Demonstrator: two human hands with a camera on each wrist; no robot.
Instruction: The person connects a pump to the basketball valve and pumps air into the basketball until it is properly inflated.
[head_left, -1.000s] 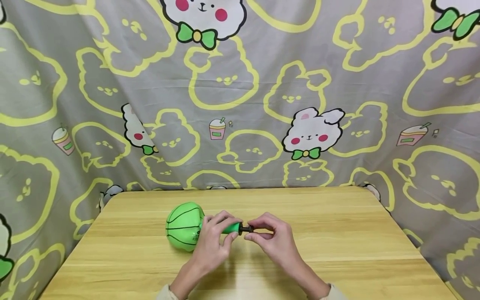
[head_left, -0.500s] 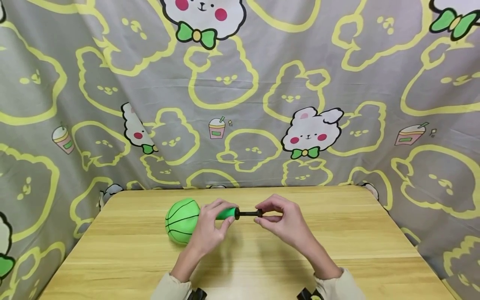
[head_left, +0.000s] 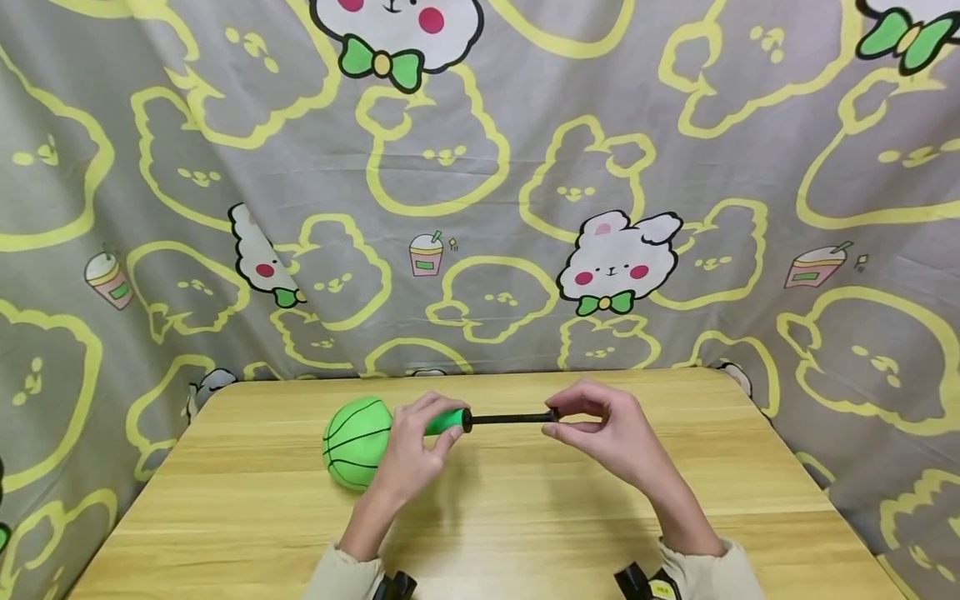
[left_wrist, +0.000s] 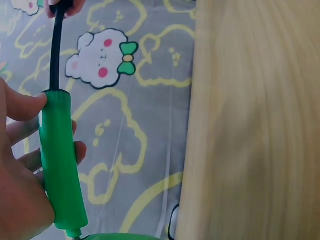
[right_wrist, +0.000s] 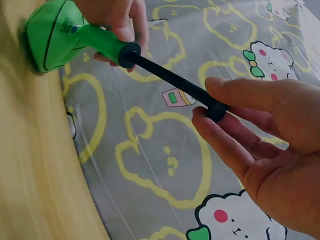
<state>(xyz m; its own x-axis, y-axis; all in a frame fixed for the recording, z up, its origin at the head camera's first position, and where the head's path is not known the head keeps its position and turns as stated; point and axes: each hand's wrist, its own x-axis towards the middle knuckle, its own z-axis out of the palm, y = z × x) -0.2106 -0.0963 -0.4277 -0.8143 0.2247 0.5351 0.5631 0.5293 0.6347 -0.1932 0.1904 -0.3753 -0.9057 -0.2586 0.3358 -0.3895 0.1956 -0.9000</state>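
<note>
My left hand [head_left: 412, 446] grips the green barrel of a hand pump [left_wrist: 61, 160], with the fingers curled round it. The pump's narrow end meets a green ball [head_left: 356, 442] with black basketball lines, whose side looks dented in the right wrist view. A long black rod [right_wrist: 170, 79] sticks out of the barrel toward the right. At the rod's far end, my right hand [head_left: 609, 429] pinches the black knob [right_wrist: 216, 111] between thumb and fingers. The joint between pump and ball is hidden behind the left hand in the head view.
Under the hands lies a light wooden table [head_left: 510, 517]. A grey curtain [head_left: 487, 183] with yellow outlines and white cartoon animals hangs behind the table and along both sides.
My right hand has moved to the right with the knob, drawing the black rod far out of the barrel. The left hand, pump and ball have risen slightly in view.
</note>
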